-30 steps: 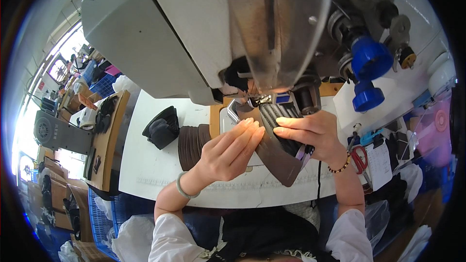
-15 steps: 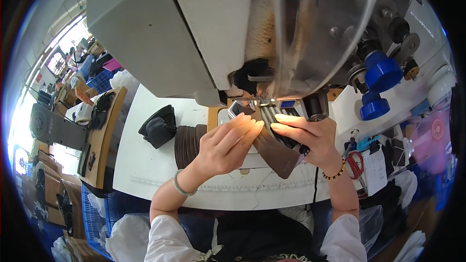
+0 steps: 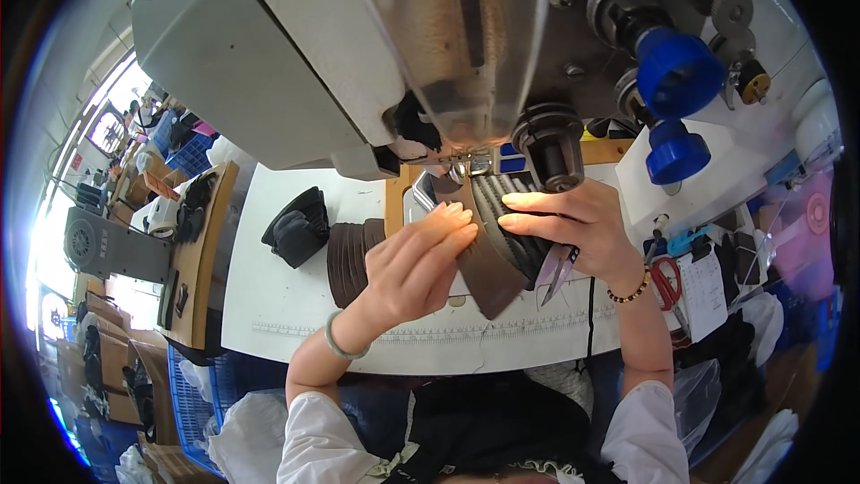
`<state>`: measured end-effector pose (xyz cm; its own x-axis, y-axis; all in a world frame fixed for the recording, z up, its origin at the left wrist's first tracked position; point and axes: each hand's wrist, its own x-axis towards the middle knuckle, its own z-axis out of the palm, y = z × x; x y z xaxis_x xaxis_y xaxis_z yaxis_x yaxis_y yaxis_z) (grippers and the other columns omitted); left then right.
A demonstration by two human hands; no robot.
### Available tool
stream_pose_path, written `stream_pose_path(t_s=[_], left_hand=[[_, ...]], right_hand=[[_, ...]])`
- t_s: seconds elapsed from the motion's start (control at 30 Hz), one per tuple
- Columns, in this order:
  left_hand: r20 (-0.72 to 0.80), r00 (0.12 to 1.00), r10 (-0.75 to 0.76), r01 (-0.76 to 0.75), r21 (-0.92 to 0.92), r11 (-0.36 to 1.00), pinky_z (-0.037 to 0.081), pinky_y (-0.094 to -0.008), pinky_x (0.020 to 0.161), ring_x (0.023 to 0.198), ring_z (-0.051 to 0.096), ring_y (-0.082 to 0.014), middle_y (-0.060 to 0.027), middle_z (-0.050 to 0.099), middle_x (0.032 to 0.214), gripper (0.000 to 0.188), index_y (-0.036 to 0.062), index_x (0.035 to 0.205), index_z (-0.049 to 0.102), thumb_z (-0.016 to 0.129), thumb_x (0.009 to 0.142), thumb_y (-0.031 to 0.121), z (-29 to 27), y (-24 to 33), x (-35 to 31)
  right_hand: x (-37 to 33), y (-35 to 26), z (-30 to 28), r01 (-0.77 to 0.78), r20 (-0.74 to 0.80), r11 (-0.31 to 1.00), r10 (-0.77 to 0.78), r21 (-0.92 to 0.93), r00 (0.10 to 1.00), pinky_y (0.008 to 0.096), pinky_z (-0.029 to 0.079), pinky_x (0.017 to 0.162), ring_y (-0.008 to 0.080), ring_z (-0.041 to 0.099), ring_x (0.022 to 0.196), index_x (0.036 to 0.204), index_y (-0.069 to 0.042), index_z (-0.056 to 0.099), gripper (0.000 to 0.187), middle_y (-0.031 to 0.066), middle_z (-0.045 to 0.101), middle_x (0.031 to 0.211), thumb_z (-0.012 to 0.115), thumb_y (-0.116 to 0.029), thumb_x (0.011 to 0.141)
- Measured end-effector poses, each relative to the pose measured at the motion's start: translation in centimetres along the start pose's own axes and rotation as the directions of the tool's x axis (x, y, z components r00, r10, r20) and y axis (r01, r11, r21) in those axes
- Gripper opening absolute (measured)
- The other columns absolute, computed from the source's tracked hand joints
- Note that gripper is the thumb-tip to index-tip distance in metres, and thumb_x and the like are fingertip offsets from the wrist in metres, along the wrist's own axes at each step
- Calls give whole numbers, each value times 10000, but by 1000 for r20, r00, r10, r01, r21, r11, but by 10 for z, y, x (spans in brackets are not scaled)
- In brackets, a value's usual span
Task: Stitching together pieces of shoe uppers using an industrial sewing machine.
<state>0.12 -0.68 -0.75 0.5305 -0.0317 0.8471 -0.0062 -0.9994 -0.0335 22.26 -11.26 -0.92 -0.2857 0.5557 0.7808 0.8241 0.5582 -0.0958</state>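
Under the sewing machine head (image 3: 296, 63), a brown leather-like strip (image 3: 491, 280) runs down from the needle area. My left hand (image 3: 414, 260) is closed, its fingertips pinching the strip's left edge. To the right of the strip lies a black and grey ribbed piece (image 3: 502, 215). The thumb and forefinger of my right hand (image 3: 587, 226) press on that piece. Small thread snips (image 3: 557, 274) stick out from below the right palm, blades pointing toward me. How its other fingers grip them is hidden.
Left on the white machine table (image 3: 296, 300) sit a stack of brown strips (image 3: 351, 262) and a black folded fabric piece (image 3: 300, 226). Red-handled scissors (image 3: 666, 285) and a paper sheet (image 3: 701, 296) lie at the right. Blue tension knobs (image 3: 678, 72) overhang the right side.
The view has shifted a little. The brown strip now hangs more steeply, with its lower end farther left. The snips show more clearly under my right hand.
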Motion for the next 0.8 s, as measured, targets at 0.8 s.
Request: stream_pose_path(t_s=[0.8], left_hand=[[125, 968, 217, -236, 161, 958, 593, -330, 791, 898, 697, -288, -162, 693, 922, 255, -76, 915, 689, 599, 679, -42, -6, 1, 11]], right_hand=[[2, 1, 1, -15, -32, 991, 20, 136, 999, 292, 409, 659, 153, 514, 706, 1025, -188, 727, 373, -67, 675, 999, 723, -125, 658]])
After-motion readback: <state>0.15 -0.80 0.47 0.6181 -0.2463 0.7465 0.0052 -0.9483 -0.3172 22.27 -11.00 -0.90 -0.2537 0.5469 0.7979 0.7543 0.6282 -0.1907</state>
